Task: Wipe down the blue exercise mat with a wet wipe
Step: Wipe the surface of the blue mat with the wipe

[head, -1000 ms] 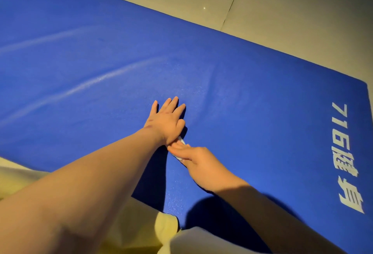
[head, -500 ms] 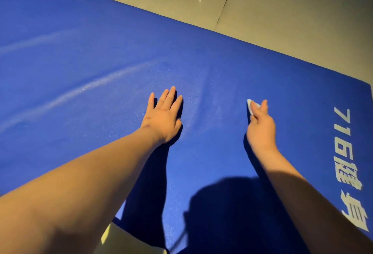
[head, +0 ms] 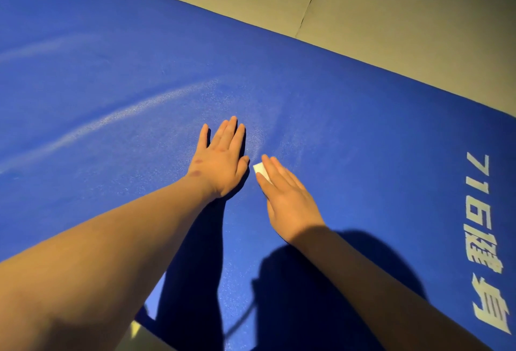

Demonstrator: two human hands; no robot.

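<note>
The blue exercise mat [head: 349, 105] fills most of the view, with white lettering along its right end. My left hand [head: 222, 159] lies flat on the mat, fingers straight and together. Just to its right, my right hand [head: 284, 194] presses a folded white wet wipe [head: 261, 170] onto the mat with straight fingers. Only the wipe's left corner shows from under the fingers. Pale damp streaks curve across the mat to the left of my hands.
Beige tiled floor [head: 391, 15] borders the mat's far edge at the top right, with a dark joint line. Shadows of my arms and head fall on the mat near the bottom. A pale patch [head: 135, 329] shows at the mat's near edge.
My right hand has slid the wipe leftward across the mat, ending close beside my left hand. My left hand has stayed flat in about the same place.
</note>
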